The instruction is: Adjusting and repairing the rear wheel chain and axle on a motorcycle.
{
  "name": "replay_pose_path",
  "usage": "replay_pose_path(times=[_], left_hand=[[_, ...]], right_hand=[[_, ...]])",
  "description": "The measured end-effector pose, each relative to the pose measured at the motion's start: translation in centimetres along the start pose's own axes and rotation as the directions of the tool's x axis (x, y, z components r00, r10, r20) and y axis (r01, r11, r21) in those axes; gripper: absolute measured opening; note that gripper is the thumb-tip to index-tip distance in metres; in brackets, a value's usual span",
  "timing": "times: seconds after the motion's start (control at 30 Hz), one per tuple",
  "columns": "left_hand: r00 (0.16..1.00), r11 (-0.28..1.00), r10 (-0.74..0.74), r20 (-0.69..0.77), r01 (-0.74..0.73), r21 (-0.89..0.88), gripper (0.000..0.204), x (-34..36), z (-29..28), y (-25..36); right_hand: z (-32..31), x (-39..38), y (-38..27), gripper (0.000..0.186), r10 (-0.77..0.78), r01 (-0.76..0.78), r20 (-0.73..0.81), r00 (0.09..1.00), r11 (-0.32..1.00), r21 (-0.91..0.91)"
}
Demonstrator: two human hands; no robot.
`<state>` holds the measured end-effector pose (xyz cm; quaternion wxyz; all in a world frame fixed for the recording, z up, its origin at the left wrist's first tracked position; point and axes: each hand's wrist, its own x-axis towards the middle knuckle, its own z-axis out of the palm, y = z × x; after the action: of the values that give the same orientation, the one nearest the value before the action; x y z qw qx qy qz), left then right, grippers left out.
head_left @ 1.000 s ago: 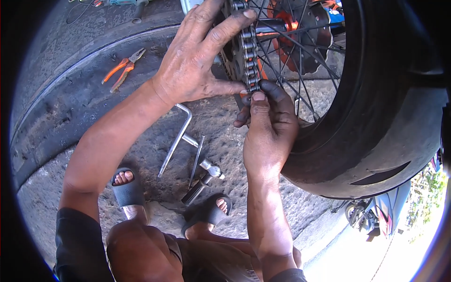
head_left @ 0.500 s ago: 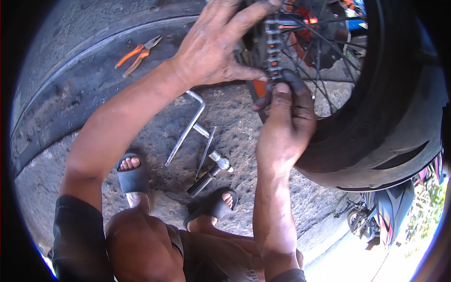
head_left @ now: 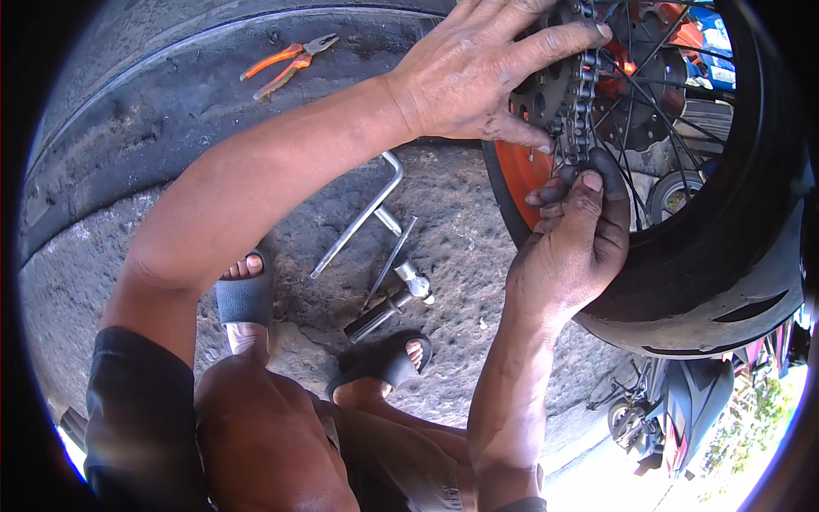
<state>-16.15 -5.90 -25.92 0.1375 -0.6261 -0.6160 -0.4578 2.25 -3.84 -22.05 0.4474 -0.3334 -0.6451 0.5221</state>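
Note:
At the top right a black motorcycle chain (head_left: 584, 90) runs over a dark sprocket (head_left: 540, 101) on a spoked wheel with an orange rim (head_left: 519, 166) and black tyre (head_left: 691, 273). My left hand (head_left: 478, 81) grips the sprocket and chain from the left, fingers reaching over the top and thumb near the chain's lower part. My right hand (head_left: 572, 243) pinches the chain just below, thumb upward, fingertips darkened with grime. What exactly lies between those fingertips is hidden.
On the rough ground lie orange-handled pliers (head_left: 290, 66), an L-shaped metal bar (head_left: 358, 222), a thin rod (head_left: 391, 260) and a hammer (head_left: 409, 280). My sandalled feet (head_left: 243, 294) are below. A parked motorcycle (head_left: 682, 397) is at the lower right.
The view has shifted, so the hands, wheel and tools sit farther right. My right hand has tilted slightly, and more orange rim shows left of it. Both hands stay on the chain area.

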Motion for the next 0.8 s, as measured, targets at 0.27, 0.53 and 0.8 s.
replay_pose_path(times=[0.27,0.53,0.8], left_hand=[[1.000,1.000,-0.008,0.015,0.008,0.017,0.119,-0.20,0.17,-0.24],[0.999,0.999,0.040,-0.020,-0.040,-0.028,0.117,-0.23,0.59,-0.87],[0.999,0.995,0.036,-0.028,-0.039,-0.089,0.119,-0.07,0.07,-0.48]], right_hand=[[0.20,0.23,0.16,0.026,0.027,-0.027,-0.006,1.000,0.998,-0.050],[0.52,0.64,0.53,0.026,0.079,-0.080,-0.015,0.997,0.996,-0.037],[0.39,0.44,0.43,0.025,0.089,-0.089,-0.001,0.996,0.995,-0.055]])
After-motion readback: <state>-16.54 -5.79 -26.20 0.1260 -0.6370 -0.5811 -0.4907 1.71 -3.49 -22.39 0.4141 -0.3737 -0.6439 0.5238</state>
